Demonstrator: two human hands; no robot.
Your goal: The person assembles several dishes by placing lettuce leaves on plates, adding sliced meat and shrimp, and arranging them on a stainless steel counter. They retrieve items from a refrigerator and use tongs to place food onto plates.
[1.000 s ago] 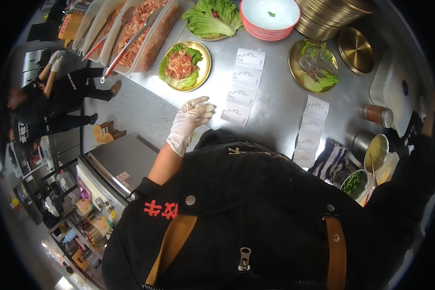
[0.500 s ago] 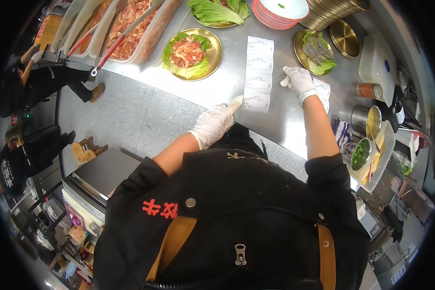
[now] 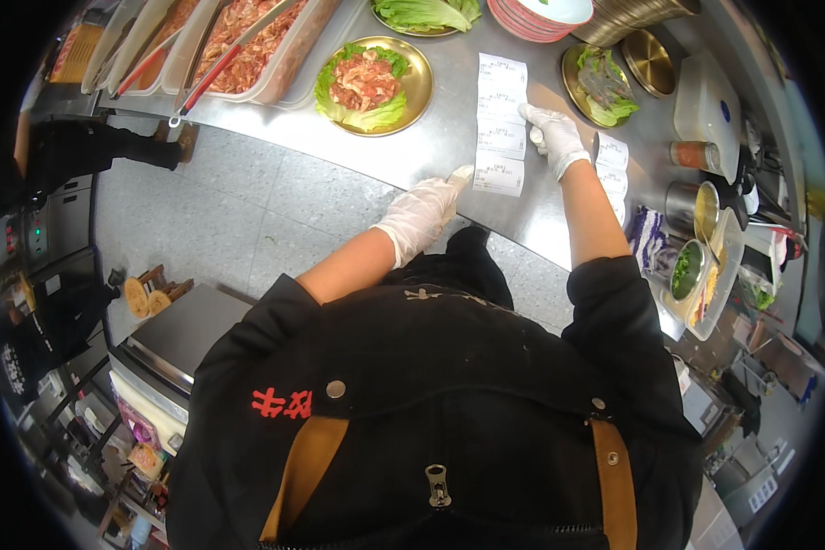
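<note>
A strip of white printed receipts (image 3: 500, 137) lies lengthwise on the steel counter. My left hand (image 3: 422, 218), in a white glove, is at its lower left edge; a fingertip meets the paper and the other fingers are folded, partly hidden. My right hand (image 3: 556, 142), also gloved, has its index finger stretched to the strip's right edge, the thumb apart from it; nothing shows in its grip. Right of that hand lies a second receipt strip (image 3: 611, 151), curled. Left of the first strip is a gold plate (image 3: 419, 84) of raw sliced meat (image 3: 365, 81) on lettuce.
Tubs of raw meat (image 3: 252, 46) with tongs stand at the far left. A gold plate of lettuce and greyish slices (image 3: 603, 84) is at right, near stacked bowls (image 3: 536, 27). A tub with chopped greens (image 3: 685, 270) sits far right. Two people stand at left.
My right hand has moved forward and left to the strip's edge, its index finger now stretched. My left hand stays at the lower left edge. The whole view has shifted slightly.
</note>
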